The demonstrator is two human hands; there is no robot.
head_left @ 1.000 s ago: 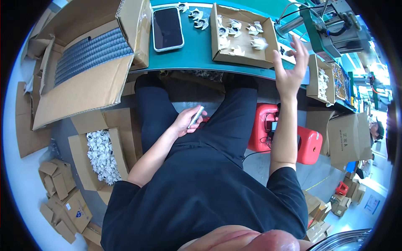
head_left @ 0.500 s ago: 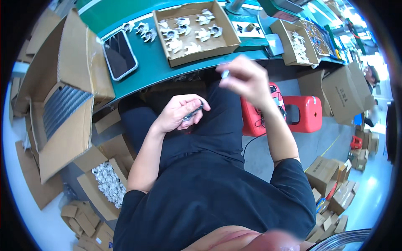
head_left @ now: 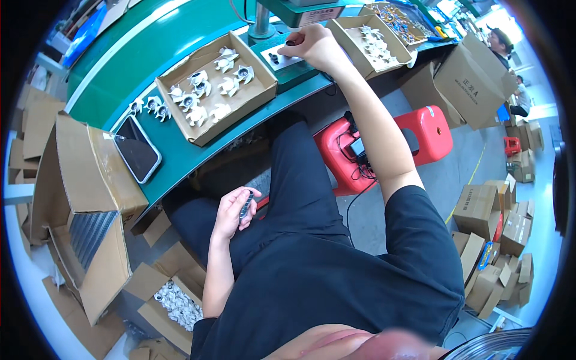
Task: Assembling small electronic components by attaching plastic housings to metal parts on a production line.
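My left hand is closed over my lap around a small dark cylindrical piece with a ribbed or shiny side; its exact kind is unclear. My right arm reaches forward to the bench, where my right hand is bent with its fingertips together at a white plate with small dark posts. Whatever the right fingers pinch is hidden. Left of that plate, a shallow cardboard box holds several white fan impellers. A few more impellers lie on the bench beside it.
A phone lies near the bench edge. Right of the plate stands a cardboard tray of white parts. A metal post rises behind the plate. Red stools with cables stand at my right; an open carton is at my left.
My right hand has moved from above my lap, where it pinched a small light piece, forward to the white plate. My left hand has lowered slightly, still holding its piece. The view has turned right.
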